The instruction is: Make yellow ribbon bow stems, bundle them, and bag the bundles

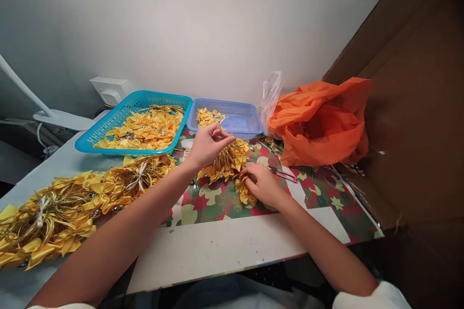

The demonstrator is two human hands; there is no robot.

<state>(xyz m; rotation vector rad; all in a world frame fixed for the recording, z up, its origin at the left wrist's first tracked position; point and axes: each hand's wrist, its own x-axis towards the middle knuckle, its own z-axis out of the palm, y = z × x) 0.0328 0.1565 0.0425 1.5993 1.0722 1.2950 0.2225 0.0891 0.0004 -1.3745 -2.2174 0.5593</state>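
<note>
The bunch (241,150) of yellow bows lies on the patterned sheet (232,208), between the hands. The right hand (265,183) curls round a few bows (247,196) just beside it, seemingly to steady them. The left hand (209,144) is above, thumb and finger pinched narrow; whether a strand is caught there, I cannot tell. Beyond, a teal tray (125,150) and a blue tray (250,119) hold loose bows (145,129), likely for easy reach. Bundles (60,239) lie left, white ties (139,175) apparently keeping their cords together; snips (286,174) and an orange bag (328,147) sit right.

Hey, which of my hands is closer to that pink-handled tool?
Your right. The right hand is just left of the pink-handled tool; the left hand is farther left, in front of the blue-purple basket.
</note>
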